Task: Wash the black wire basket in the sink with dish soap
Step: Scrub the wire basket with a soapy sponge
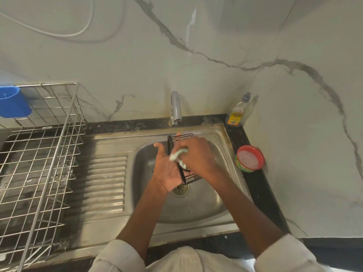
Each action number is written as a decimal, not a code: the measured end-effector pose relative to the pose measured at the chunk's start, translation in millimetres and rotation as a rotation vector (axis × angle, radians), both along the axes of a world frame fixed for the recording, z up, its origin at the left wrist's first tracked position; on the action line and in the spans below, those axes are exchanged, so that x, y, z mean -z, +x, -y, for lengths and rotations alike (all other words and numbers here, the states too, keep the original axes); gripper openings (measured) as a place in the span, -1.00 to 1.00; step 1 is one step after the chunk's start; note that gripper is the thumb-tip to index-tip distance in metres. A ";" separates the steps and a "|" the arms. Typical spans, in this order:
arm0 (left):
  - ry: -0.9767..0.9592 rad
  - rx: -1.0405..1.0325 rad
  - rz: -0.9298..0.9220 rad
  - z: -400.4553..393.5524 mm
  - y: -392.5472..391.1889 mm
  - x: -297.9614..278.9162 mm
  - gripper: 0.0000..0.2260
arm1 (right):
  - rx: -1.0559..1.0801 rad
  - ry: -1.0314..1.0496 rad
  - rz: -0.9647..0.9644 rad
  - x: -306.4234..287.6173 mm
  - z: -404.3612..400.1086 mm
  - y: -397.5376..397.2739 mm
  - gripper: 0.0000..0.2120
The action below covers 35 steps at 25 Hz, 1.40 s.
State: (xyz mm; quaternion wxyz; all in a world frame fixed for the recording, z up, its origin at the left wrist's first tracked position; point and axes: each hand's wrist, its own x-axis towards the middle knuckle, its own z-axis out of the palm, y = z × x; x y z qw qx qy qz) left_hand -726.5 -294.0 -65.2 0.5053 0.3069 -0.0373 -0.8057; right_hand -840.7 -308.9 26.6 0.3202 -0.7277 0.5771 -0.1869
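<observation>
The black wire basket (170,143) is tilted on its side over the steel sink (196,205), below the tap. My left hand (167,169) supports it from the left, palm up, fingers round its lower frame. My right hand (198,156) grips a pale green soapy scrubber (177,155) and presses it against the basket's wires. Most of the basket is hidden behind both hands. The dish soap bottle (236,112) stands on the counter at the back right corner.
A chrome tap (175,108) rises behind the sink. A red-rimmed tub of pale paste (249,158) sits on the dark counter to the right. On the left, a large steel dish rack (39,163) with a blue cup (12,104) adjoins the ribbed drainboard (102,185).
</observation>
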 end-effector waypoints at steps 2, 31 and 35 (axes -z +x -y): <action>0.002 -0.014 -0.022 2.5 5.1 3.7 -0.13 | -0.137 0.093 -0.074 -4.1 -10.0 -7.7 -0.82; -0.039 0.041 0.252 0.9 -7.8 -1.2 -0.22 | 0.232 -0.142 -0.124 5.9 39.6 -17.4 -0.76; -0.015 0.059 0.280 -1.1 -4.8 -3.1 -0.25 | 0.090 -0.221 -0.129 14.5 8.6 -11.9 -0.73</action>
